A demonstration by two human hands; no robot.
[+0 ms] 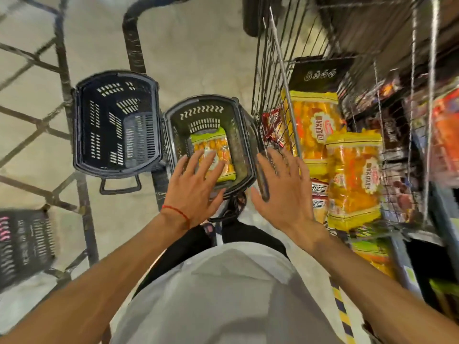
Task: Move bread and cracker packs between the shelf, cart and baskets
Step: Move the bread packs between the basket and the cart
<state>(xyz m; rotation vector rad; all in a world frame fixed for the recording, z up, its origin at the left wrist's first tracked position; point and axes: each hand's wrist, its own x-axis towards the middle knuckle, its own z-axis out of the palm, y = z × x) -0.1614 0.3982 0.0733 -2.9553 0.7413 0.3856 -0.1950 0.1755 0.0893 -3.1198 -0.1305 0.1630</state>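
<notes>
A yellow bread pack (218,150) lies at the bottom of the dark basket (173,112) on the floor in front of me. My left hand (196,187) hovers above its near rim with fingers spread, holding nothing. My right hand (283,189) is spread open too, between that basket and the wire cart (275,78). Two more yellow bread packs, one farther (315,125) and one nearer (355,180), stand in the cart, with small red packs (273,127) beside them.
An empty blue basket (82,125) stands left of the dark one. Another dark basket (24,244) sits at the far left. Store shelves with packaged goods (444,135) rise on the right. A black sign card (320,73) stands in the cart.
</notes>
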